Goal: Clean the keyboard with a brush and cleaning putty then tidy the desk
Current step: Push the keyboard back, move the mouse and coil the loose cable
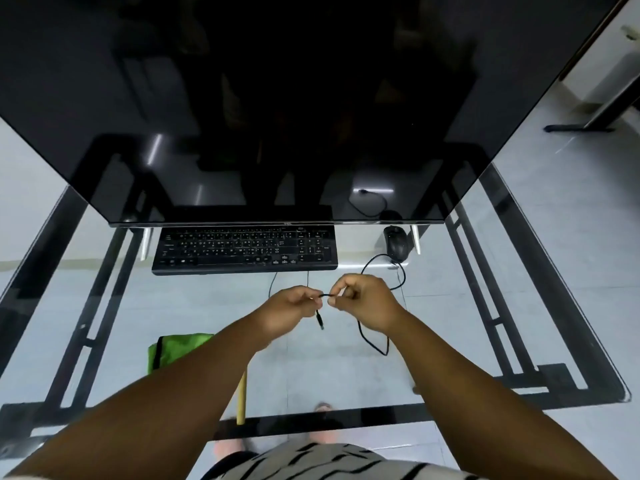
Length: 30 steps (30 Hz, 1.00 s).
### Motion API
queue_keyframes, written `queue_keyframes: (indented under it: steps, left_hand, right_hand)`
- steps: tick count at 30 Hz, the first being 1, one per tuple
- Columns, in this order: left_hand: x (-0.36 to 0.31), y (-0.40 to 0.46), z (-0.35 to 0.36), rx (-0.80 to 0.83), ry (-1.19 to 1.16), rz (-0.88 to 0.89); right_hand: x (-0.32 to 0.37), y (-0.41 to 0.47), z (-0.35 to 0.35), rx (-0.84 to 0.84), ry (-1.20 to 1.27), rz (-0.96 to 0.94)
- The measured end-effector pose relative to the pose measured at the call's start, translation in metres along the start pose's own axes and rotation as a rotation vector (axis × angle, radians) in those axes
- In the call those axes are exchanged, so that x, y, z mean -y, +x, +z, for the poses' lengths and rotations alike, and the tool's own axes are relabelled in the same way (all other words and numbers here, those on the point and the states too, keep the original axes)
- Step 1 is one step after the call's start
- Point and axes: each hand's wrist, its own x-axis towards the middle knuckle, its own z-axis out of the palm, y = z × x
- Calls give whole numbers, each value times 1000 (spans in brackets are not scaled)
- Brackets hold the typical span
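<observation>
A large dark monitor (pixel 277 98) overhangs the back of the glass worktop (pixel 519 323), a black mouse (pixel 397 242) sits just right of the keyboard, and a green pouch (pixel 173 349) and a wooden handle (pixel 241 400) lie near the left forearm. The black keyboard (pixel 244 250) lies flat under the monitor's lower edge, its long axis running left to right. In front of it, the left hand (pixel 287 308) and right hand (pixel 363 299) each have fingers curled, pinching a thin black cable (pixel 372 341) between them, its plug (pixel 320 322) hanging below the left hand.
</observation>
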Motion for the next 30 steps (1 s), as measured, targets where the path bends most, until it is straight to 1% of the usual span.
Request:
queue_keyframes:
  steps: [3, 5, 10, 12, 15, 17, 19, 20, 23, 27, 30]
  left_hand:
    - [-18, -8, -7, 11, -96, 3]
    - [-28, -13, -13, 12, -156, -37]
    - [-44, -28, -38, 70, -370, -136]
    - [-49, -34, -51, 119, -416, -172]
    - [-59, -42, -62, 210, -407, -214]
    - [-68, -48, -64, 271, -416, -179]
    - [-78, -52, -64, 292, -520, -100]
    - [-83, -53, -63, 268, -599, -59]
    - [-94, -52, -62, 117, -884, 27]
    - [-103, -44, -73, -88, -1316, 104]
    - [-106, -38, -86, -302, -1412, 130]
  right_hand:
    - [23, 9, -5, -33, 66, -52]
    - [39, 13, -12, -22, 100, -69]
    - [56, 20, -35, 226, 156, 27]
    - [58, 25, -41, 279, 193, 43]
    - [61, 30, -42, 317, 258, 46]
    - [64, 33, -38, 332, 284, 37]
    - [67, 36, -31, 320, 289, 25]
    - [69, 37, -28, 306, 291, 15]
    - [73, 41, -18, 271, 265, -17]
    - [75, 46, -10, 279, 108, -11]
    - [76, 47, -10, 323, -1, -15]
